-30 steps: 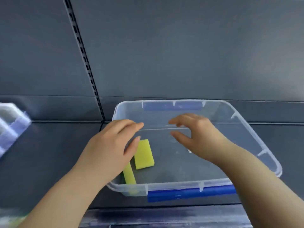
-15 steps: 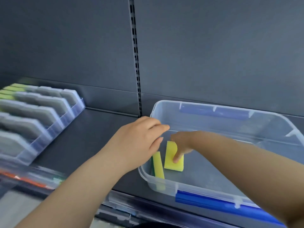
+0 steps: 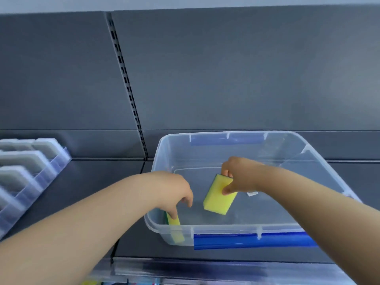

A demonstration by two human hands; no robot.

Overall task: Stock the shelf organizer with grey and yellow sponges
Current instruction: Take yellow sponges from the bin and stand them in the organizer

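Sponge (image 3: 219,197) pinched in right hand (image 3: 240,176) mid bin (image 3: 287,145); left hand (image 3: 172,192) at rim (image 3: 205,228), grip unclear.

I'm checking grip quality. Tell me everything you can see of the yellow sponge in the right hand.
The yellow sponge is a rectangular block of matte foam. It is tilted, one end up, inside the clear plastic bin. The right hand pinches its upper end, thumb on the broad face. Whether its lower end touches the bin floor cannot be told.

Head-worn, forward-down, close over bin (image 3: 228,228)
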